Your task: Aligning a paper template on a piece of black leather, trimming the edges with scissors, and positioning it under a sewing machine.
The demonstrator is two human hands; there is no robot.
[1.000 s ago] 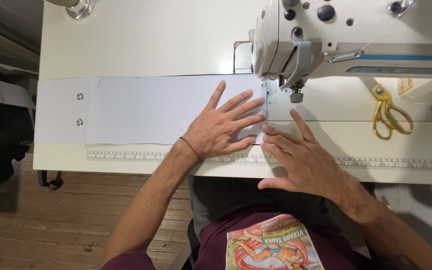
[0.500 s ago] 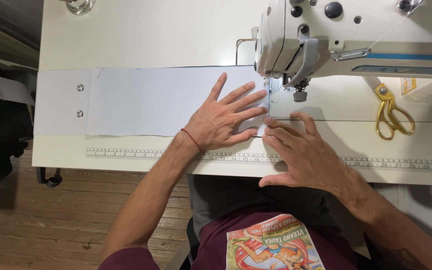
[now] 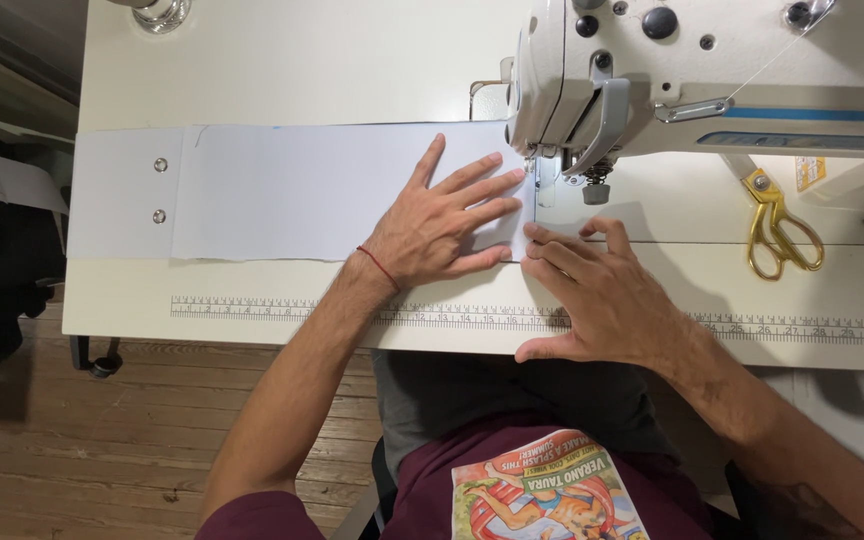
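Note:
A long strip of pale white fabric (image 3: 292,190) lies flat across the cream sewing table (image 3: 302,70), its right end under the presser foot (image 3: 542,175) of a white sewing machine (image 3: 712,80). My left hand (image 3: 442,220) presses flat on the fabric with fingers spread, fingertips close to the needle. My right hand (image 3: 597,290) rests on the table just right of the fabric's end, its fingertips touching the fabric's lower right corner. Neither hand grips anything.
Yellow-handled scissors (image 3: 777,225) lie on the table right of the machine. A printed ruler strip (image 3: 282,310) runs along the table's front edge. A white plate with two metal snaps (image 3: 122,195) sits at the fabric's left end. Wooden floor lies below left.
My right hand has drawn its fingers in slightly toward the fabric's corner. My left hand stays flat on the fabric. The view has shifted a little.

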